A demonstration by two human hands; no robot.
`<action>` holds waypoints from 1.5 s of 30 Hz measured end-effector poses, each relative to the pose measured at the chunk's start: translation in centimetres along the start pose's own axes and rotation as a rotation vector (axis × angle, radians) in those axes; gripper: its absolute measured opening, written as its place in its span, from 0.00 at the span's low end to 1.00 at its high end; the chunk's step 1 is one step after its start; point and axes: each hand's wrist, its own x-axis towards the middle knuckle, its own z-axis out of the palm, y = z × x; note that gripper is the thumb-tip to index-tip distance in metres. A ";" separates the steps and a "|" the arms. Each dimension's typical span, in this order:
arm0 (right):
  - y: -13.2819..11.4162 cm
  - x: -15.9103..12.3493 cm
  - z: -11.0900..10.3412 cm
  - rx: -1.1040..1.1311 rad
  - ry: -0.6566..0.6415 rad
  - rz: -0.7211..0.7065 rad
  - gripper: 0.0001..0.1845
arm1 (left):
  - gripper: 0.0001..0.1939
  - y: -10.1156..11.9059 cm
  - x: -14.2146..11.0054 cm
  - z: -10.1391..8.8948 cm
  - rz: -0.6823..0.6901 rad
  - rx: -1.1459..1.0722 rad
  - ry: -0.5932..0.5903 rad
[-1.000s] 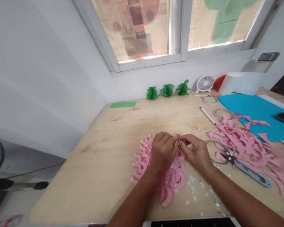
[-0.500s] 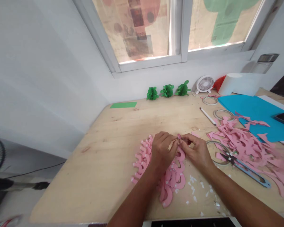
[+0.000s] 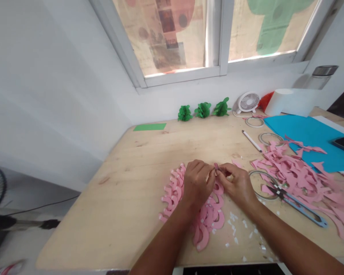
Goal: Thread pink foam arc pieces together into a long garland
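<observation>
My left hand (image 3: 199,179) and my right hand (image 3: 236,181) meet fingertip to fingertip above the table. Pinched between them is a small pink paper piece (image 3: 216,166), mostly covered by the fingers. Under and beside the left hand lie many curved pink paper cutouts (image 3: 202,236), some overlapping. Those on the left side, a row of curved strips (image 3: 172,191), carry small whitish tabs at their ends. Both hands are closed, thumbs against fingers.
Blue-handled snips (image 3: 301,208) rest by a tape roll (image 3: 263,184) and a heap of pink scraps (image 3: 298,168) on the right. White bits (image 3: 233,225) are scattered in front. A pen (image 3: 251,140), blue sheet (image 3: 304,133), small fan (image 3: 248,102) and green paper figures (image 3: 203,110) lie farther back.
The fingertips have shifted very slightly around the pink paper piece, and the right hand has edged a little left. Everything else stays put.
</observation>
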 end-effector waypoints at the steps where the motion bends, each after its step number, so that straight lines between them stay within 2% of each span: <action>1: 0.0 0.0 0.0 -0.005 0.005 -0.007 0.08 | 0.07 0.0 0.0 0.0 -0.002 0.003 -0.002; 8: -0.1 -0.1 0.0 -0.010 0.000 -0.009 0.08 | 0.07 -0.1 -0.2 0.1 -0.054 -0.005 -0.003; 17: 0.0 0.2 -0.1 0.109 -0.020 0.073 0.09 | 0.06 0.0 -0.1 -0.1 -0.252 -0.165 0.003; 23: 0.0 0.4 -0.1 0.251 -0.046 0.177 0.11 | 0.05 0.0 0.1 -0.4 -0.501 -0.323 -0.050; 30: 0.7 0.7 0.0 0.453 -0.016 0.310 0.14 | 0.04 -0.3 0.2 -0.5 -0.559 -0.369 -0.029; 32: 0.7 1.0 -0.2 0.476 0.012 0.324 0.15 | 0.04 -0.2 0.3 -0.8 -0.548 -0.447 -0.095; 36: 0.7 1.4 -0.8 0.506 0.082 0.332 0.15 | 0.08 0.3 0.5 -1.3 -0.430 -0.742 -0.357; 39: 0.9 1.4 -0.9 0.530 0.115 0.355 0.14 | 0.05 0.4 0.5 -1.5 -0.392 -0.773 -0.382; 45: 1.1 1.4 -0.8 0.531 0.109 0.365 0.13 | 0.08 0.0 0.6 -2.0 -0.434 -0.929 -0.440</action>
